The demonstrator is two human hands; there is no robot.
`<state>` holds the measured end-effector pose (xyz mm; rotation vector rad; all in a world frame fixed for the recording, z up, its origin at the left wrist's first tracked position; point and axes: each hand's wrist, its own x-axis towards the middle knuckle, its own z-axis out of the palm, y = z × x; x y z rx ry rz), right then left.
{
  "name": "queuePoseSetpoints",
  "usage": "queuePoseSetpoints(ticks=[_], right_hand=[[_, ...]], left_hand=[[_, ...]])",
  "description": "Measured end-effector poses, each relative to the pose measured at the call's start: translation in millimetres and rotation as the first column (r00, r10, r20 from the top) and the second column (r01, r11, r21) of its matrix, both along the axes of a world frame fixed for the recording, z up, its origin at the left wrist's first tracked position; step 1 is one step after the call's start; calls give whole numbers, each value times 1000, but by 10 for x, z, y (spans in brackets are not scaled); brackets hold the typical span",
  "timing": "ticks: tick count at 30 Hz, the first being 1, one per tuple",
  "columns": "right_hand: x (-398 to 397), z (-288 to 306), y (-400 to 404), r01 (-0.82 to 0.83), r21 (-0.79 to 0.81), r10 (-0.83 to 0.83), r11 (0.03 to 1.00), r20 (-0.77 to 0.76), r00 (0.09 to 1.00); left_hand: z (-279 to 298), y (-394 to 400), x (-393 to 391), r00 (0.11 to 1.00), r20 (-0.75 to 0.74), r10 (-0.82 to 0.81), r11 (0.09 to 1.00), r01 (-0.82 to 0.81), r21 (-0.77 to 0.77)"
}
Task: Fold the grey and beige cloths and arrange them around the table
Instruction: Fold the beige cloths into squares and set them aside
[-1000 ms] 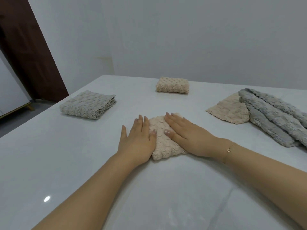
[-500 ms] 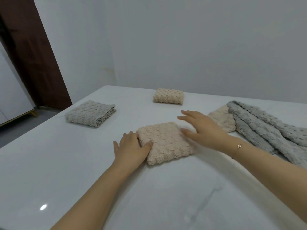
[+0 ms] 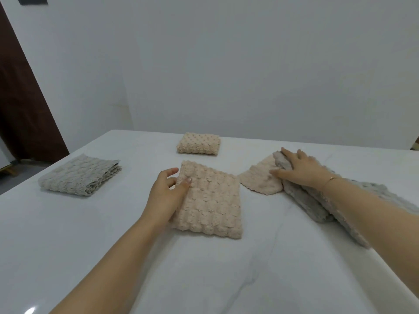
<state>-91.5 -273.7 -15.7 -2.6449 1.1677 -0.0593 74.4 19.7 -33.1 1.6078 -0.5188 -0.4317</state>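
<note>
A folded beige cloth lies in the middle of the white table. My left hand pinches its far left corner, thumb on top and fingers at the edge. To the right, a long unfolded grey cloth lies partly over an unfolded beige cloth. My right hand rests flat on the far end of the grey cloth, its thumb reaching toward the beige one. A folded grey cloth sits at the left edge and a second folded beige cloth at the far edge.
A pale wall rises right behind the table's far edge. A dark brown door stands at the left, beyond the table's left edge. The table's near part shows bare white marble.
My right hand left the folded beige cloth and moved right onto the grey cloth. My left hand slid up to the cloth's far left corner and took hold of it.
</note>
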Motion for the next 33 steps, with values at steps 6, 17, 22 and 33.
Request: queuePoseSetpoints(ticks=[6, 17, 22, 33], right_hand=[[29, -78, 38, -94, -80, 79, 992, -176, 981], [-563, -70, 934, -388, -156, 354, 908, -207, 912], [-725, -30, 1308, -519, -136, 492, 844, -186, 850], [-349, 777, 645, -383, 181, 220, 906, 573, 790]], left_hand=[[207, -89, 100, 995, 25, -96, 991, 98, -87], [662, -243, 159, 987, 140, -84, 982, 106, -154], [839, -408, 51, 949, 255, -184, 973, 213, -90], [1186, -767, -105, 811, 414, -414, 908, 399, 126]])
